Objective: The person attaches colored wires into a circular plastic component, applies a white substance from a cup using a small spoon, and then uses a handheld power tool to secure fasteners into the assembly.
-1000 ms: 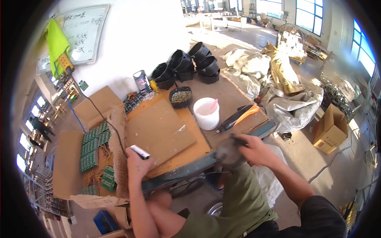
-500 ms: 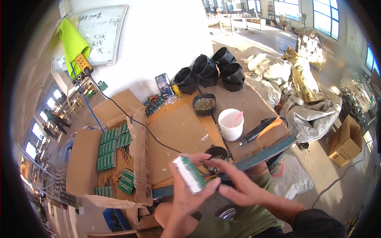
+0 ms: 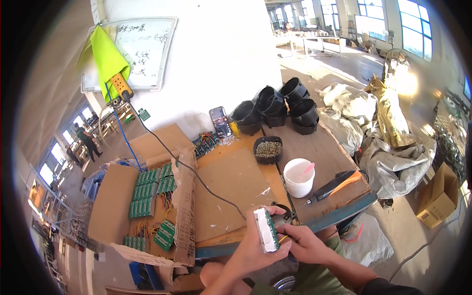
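Note:
My left hand (image 3: 250, 258) is closed round a green circuit board (image 3: 276, 227), held tilted above the table's front edge. A thick white coating (image 3: 265, 231) covers the side of the board facing left. My right hand (image 3: 307, 244) is at the board's right side, fingers bent together at a yellow wire (image 3: 283, 239) by its lower end. The fingertips are partly hidden behind the board. Just beyond my hands lies a black round housing (image 3: 290, 212), mostly covered by them.
At left stands an open cardboard box (image 3: 186, 216) of green boards with wires. A white tub (image 3: 299, 184), an electric screwdriver (image 3: 334, 188), a black tray of screws (image 3: 268, 150), stacked black housings (image 3: 273, 105) and a phone (image 3: 220, 123) are on the table. A black cable (image 3: 196, 172) crosses it.
The view has shifted, so the scene sits lower and further right. My right hand has closed in from spread fingers to the board's side, at the wire. My left hand still holds the board.

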Demonstrator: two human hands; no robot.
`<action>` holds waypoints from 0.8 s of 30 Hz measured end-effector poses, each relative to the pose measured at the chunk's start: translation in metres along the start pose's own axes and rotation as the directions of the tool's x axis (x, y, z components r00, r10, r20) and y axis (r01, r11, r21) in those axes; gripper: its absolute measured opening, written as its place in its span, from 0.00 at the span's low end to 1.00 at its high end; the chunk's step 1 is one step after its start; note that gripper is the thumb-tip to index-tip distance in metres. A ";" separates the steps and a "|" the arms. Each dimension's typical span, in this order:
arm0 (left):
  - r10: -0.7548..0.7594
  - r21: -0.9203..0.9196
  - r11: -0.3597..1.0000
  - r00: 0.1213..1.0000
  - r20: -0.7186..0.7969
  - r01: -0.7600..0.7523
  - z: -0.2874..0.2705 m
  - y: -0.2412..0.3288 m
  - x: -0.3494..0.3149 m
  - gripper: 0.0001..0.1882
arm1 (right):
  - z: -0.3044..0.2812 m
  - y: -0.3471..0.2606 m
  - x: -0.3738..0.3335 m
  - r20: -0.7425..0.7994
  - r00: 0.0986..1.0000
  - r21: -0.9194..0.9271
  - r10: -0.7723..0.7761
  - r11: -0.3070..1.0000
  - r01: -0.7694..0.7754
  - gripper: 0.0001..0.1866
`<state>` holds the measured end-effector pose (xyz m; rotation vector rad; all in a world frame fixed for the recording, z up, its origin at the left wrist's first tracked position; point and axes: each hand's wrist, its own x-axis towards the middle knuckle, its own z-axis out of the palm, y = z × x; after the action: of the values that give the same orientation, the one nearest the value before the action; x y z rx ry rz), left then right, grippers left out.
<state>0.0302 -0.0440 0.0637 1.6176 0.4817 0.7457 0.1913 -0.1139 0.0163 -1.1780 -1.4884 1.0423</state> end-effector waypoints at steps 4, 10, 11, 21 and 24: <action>0.146 0.349 0.913 0.967 0.207 -0.213 -0.016 0.003 0.003 0.43 | -0.029 -0.013 -0.007 0.242 0.945 0.444 0.220 0.841 -0.309 0.16; 0.129 0.797 0.524 0.953 0.274 -0.300 -0.009 0.041 0.006 0.43 | -0.050 -0.022 -0.001 0.334 0.897 0.571 0.291 0.694 -0.438 0.13; 0.127 0.819 0.478 0.948 0.292 -0.317 -0.008 0.044 0.007 0.43 | -0.051 -0.027 0.001 0.335 0.892 0.549 0.302 0.707 -0.446 0.13; 0.088 0.806 0.577 0.991 0.104 -0.136 -0.006 0.025 0.021 0.53 | -0.075 -0.012 0.005 0.226 0.931 0.793 0.287 0.501 -0.347 0.08; 0.018 0.778 0.617 0.986 -0.165 0.119 -0.009 -0.042 0.003 0.65 | -0.104 -0.008 -0.005 0.021 0.963 0.778 0.268 0.600 -0.184 0.08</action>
<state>0.0306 -0.0279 0.0238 2.3640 1.0845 0.6484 0.2922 -0.1133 0.0438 -0.7545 -0.6401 1.5667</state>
